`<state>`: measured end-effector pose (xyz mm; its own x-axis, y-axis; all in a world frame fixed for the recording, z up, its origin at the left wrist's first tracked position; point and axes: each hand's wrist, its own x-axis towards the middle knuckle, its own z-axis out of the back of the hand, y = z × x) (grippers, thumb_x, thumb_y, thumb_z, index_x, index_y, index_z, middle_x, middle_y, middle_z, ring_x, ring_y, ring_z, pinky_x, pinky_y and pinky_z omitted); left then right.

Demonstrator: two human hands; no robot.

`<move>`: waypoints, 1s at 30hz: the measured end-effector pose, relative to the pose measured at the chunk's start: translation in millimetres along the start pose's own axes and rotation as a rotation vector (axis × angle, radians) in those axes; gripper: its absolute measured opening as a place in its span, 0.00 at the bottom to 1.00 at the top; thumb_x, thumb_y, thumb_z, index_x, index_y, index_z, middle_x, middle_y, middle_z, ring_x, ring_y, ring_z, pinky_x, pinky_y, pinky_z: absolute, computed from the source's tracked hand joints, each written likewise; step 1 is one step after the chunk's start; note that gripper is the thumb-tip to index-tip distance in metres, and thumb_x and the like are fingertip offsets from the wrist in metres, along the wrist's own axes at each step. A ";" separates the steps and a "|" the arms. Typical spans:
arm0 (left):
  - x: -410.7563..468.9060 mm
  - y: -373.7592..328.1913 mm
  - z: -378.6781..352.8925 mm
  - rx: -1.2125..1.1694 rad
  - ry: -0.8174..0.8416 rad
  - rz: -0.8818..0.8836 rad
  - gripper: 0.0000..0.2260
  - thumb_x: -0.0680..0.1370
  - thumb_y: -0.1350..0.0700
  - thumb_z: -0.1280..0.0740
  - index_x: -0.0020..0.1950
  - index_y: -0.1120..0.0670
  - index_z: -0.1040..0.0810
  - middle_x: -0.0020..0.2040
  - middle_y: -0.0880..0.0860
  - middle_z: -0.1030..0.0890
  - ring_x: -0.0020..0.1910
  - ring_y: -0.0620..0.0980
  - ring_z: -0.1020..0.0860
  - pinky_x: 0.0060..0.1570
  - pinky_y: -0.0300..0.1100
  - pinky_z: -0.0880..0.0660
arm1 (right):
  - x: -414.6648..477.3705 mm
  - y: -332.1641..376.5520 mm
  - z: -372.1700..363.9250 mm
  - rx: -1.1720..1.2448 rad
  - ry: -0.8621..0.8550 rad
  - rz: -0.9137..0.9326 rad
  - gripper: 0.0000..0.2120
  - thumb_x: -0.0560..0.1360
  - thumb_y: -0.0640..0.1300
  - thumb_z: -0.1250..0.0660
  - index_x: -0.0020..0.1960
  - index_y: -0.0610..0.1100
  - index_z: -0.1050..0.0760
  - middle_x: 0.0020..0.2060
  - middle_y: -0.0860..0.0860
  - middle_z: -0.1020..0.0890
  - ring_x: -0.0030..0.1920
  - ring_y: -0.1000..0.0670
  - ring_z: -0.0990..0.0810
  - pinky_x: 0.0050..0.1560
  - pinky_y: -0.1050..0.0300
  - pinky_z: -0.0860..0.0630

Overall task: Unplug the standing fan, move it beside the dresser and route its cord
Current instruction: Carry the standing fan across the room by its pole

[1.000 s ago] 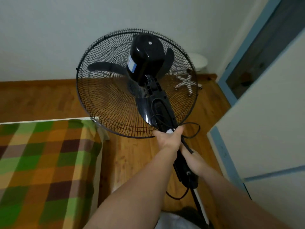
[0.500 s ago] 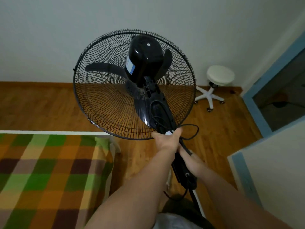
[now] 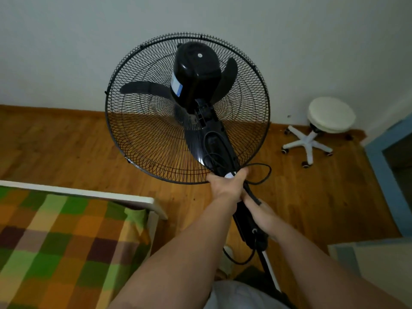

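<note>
The black standing fan (image 3: 194,85) fills the middle of the view, seen from behind, with its round wire cage facing the white wall. My left hand (image 3: 227,186) grips the fan's neck just under the cage. Lower on the stem, my right hand (image 3: 260,215) holds the black control housing. The black cord (image 3: 260,175) loops out to the right of my left hand, and another loop hangs below the housing. The fan's base and the plug are hidden.
A bed with a green, orange and brown checked cover (image 3: 62,246) and a white frame lies at the lower left. A white wheeled stool (image 3: 321,128) stands by the wall at the right. A blue-framed doorway (image 3: 388,157) and a pale panel (image 3: 379,257) are at the right edge. The floor is wood.
The view has swung left and away from the doorway: the stool has come fully into sight and the pale panel has slid to the right edge. Both hands keep their hold on the fan.
</note>
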<state>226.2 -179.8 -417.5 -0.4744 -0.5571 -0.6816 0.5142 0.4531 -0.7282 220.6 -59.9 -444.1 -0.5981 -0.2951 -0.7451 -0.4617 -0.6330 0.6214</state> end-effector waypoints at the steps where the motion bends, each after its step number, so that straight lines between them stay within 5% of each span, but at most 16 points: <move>1: 3.8 -5.4 -2.3 0.000 -0.004 -0.003 0.34 0.65 0.43 0.21 0.58 0.49 0.41 0.45 0.47 0.27 0.38 0.43 0.27 0.22 0.34 0.33 | 4.9 5.5 2.7 -0.001 0.000 0.009 0.54 0.55 0.87 0.44 0.69 0.52 0.27 0.61 0.49 0.20 0.60 0.45 0.22 0.64 0.41 0.26; 13: 78.7 -65.4 -0.6 -0.086 -0.058 -0.039 0.32 0.66 0.48 0.21 0.58 0.50 0.40 0.46 0.49 0.26 0.45 0.50 0.23 0.40 0.41 0.25 | 66.4 85.2 -6.6 0.007 0.070 0.073 0.55 0.58 0.83 0.43 0.76 0.53 0.35 0.72 0.49 0.27 0.71 0.43 0.29 0.71 0.39 0.32; 23: 179.0 -153.9 56.5 -0.133 -0.097 -0.053 0.33 0.65 0.46 0.20 0.57 0.50 0.40 0.45 0.47 0.27 0.39 0.44 0.27 0.37 0.40 0.27 | 139.5 190.7 -57.2 0.029 0.177 0.141 0.49 0.61 0.82 0.39 0.75 0.56 0.32 0.70 0.53 0.25 0.70 0.48 0.27 0.73 0.42 0.34; 27: 211.8 -193.4 83.3 -0.175 -0.094 -0.081 0.34 0.65 0.46 0.20 0.59 0.50 0.40 0.47 0.47 0.27 0.41 0.44 0.27 0.41 0.41 0.27 | 165.9 236.8 -78.5 -0.001 0.203 0.181 0.42 0.61 0.82 0.37 0.67 0.59 0.25 0.60 0.56 0.17 0.60 0.52 0.19 0.66 0.48 0.25; 30: 231.9 -219.6 98.5 -0.218 -0.110 -0.101 0.34 0.65 0.47 0.20 0.58 0.49 0.41 0.47 0.47 0.27 0.41 0.45 0.27 0.44 0.43 0.27 | 180.1 271.9 -92.0 -0.017 0.229 0.257 0.24 0.65 0.79 0.37 0.49 0.66 0.17 0.45 0.62 0.14 0.44 0.61 0.15 0.44 0.64 0.19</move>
<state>73.7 -477.0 -408.6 -0.4293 -0.6741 -0.6011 0.2962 0.5237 -0.7987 47.6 -351.0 -431.7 -0.5302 -0.5978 -0.6013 -0.3029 -0.5288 0.7928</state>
